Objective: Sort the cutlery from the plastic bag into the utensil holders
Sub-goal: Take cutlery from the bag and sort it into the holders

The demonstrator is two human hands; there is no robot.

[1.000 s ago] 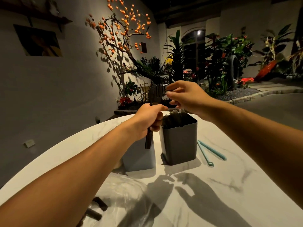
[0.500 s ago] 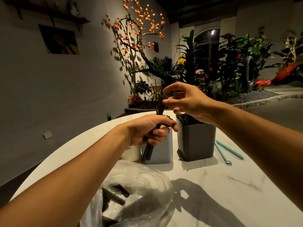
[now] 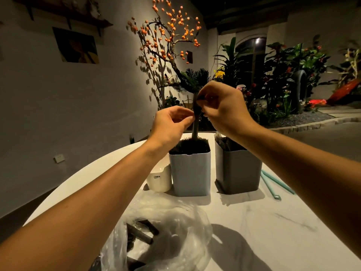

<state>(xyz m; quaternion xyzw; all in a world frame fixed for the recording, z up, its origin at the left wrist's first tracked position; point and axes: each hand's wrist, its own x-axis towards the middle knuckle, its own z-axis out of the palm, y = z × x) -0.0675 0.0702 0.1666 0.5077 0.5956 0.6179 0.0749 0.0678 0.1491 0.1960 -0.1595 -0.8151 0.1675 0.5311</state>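
- The left hand (image 3: 172, 122) and the right hand (image 3: 220, 106) meet above the light grey utensil holder (image 3: 190, 173), both on one dark piece of cutlery (image 3: 196, 122) that stands almost upright.
- The left hand pinches the cutlery's shaft between thumb and fingertips from the left side.
- The right hand's fingers curl round the upper end of the cutlery from the right; what kind of piece it is cannot be made out.
- The lower end of the cutlery reaches down into the dark bristly insert that fills the top of the light grey utensil holder.
- Just to the right, apart from it, stands the dark grey utensil holder (image 3: 237, 173), with dark cutlery inside.
- A small white cup (image 3: 159, 179) marked "CRBW" sits close against the left side of the light grey holder.
- The clear plastic bag (image 3: 166, 227) lies crumpled in the foreground on the white marble table (image 3: 273, 227), with several dark cutlery handles (image 3: 139, 232) inside.
- Two teal straws (image 3: 273, 182) lie on the table right of the dark grey holder.
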